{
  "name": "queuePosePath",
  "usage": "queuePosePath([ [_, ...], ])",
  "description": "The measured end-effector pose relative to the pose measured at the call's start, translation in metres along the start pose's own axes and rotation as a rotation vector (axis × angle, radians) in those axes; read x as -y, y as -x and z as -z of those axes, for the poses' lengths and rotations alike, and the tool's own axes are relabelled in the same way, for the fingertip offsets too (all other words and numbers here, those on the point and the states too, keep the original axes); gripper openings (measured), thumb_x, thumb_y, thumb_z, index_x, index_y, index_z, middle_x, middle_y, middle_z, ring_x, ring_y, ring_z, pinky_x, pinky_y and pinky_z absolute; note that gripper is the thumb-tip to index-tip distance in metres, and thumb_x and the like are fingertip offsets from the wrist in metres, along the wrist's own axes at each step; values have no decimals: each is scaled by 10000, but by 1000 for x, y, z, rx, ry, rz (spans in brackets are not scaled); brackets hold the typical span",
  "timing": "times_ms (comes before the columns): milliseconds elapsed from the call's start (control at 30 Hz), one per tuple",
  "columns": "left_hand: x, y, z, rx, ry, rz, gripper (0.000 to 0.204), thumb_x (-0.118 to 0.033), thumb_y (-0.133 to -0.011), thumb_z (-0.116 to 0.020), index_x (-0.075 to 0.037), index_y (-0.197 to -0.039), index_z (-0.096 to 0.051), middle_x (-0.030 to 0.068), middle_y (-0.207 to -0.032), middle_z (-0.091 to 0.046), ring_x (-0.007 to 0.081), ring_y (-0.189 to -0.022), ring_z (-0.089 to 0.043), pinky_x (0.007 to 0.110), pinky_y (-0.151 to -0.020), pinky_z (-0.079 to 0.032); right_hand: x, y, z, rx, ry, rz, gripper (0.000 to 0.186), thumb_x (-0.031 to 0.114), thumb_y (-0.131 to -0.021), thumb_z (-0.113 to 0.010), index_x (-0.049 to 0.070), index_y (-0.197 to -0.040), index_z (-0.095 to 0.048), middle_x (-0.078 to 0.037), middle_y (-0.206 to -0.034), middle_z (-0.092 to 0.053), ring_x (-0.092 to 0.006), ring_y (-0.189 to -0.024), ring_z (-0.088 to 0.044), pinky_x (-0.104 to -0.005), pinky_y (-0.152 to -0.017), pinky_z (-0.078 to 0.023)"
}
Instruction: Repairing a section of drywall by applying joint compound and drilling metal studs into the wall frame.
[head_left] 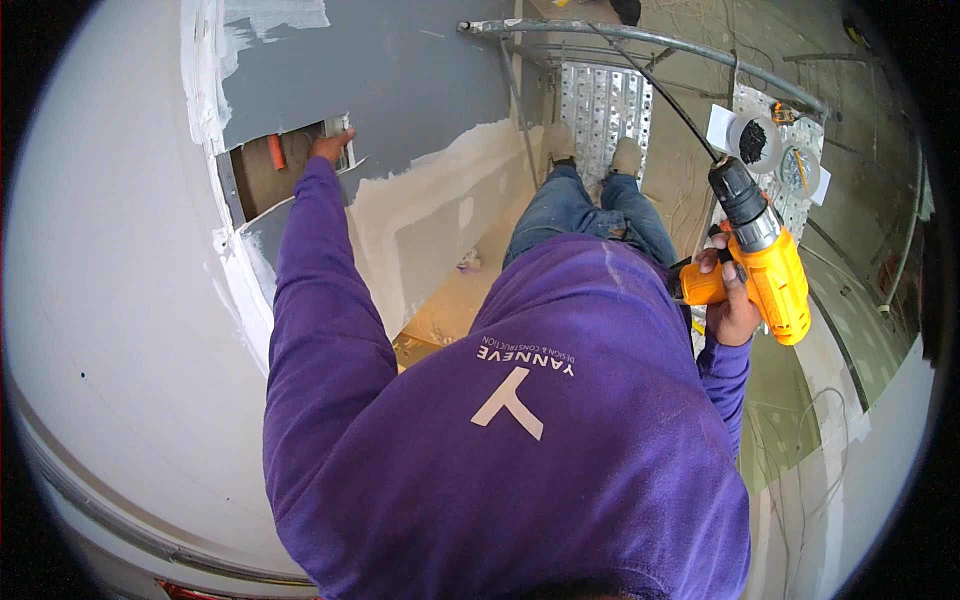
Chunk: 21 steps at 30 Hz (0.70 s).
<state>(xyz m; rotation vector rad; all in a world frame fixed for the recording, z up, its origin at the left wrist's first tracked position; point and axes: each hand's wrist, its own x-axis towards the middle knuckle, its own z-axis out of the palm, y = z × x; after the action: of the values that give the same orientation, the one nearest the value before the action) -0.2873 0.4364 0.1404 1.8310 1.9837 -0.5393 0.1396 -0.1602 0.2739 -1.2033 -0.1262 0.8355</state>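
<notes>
Head view looks down over a purple hooded sweatshirt [560, 440] at a person standing on a perforated metal scaffold plank [600, 105]. Right hand [735, 300] is clenched around the handle of a yellow cordless drill [770, 260], whose dark chuck points up and away from the grip, well apart from the wall. Left hand [332, 147] reaches out to the rectangular opening [285, 170] cut in the grey drywall [400, 70], fingers resting on its right edge; whether they curl around a loose piece I cannot tell. Inside the opening an orange pipe [276, 152] shows. Around the left grip, white joint compound [430, 215] covers the seams beside and below the opening, so the surrounding board looks taped and mudded, while the hole itself stands uncovered and the drill is not yet brought to it. Beyond the drill, a round container [755, 140] with dark screws sits on the plank near a scaffold rail [640, 40].
</notes>
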Motion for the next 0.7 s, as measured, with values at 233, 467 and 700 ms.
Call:
queuePosePath([
  [233,-40,28,-16,114,627,-82,704,-327,-739,-770,60,-1267,-513,201,-1201,-598,314,-1126,-554,386,-987,-402,-3,6,8,-30,17,-20,462,114,-849,-600,10,-1275,-454,-117,-1086,-588,-187,-795,-567,-357,-769,-479],
  [467,-24,11,-14,182,782,-28,512,-234,-736,-765,23,-1150,-609,142,-1099,-638,257,-993,-600,375,-914,-431,2,0,-2,-54,13,-8,376,88,-849,-606,5,-1203,-511,-123,-1040,-601,-205,-792,-593,-337,-725,-492],
  [700,-25,19,-19,-65,552,-44,456,-228,-697,-776,28,-1059,-669,124,-1089,-654,251,-1001,-596,355,-917,-426,0,-6,-1,-15,20,-35,441,97,-851,-582,8,-1266,-463,-104,-1070,-576,-181,-793,-565,-352,-774,-474],
])
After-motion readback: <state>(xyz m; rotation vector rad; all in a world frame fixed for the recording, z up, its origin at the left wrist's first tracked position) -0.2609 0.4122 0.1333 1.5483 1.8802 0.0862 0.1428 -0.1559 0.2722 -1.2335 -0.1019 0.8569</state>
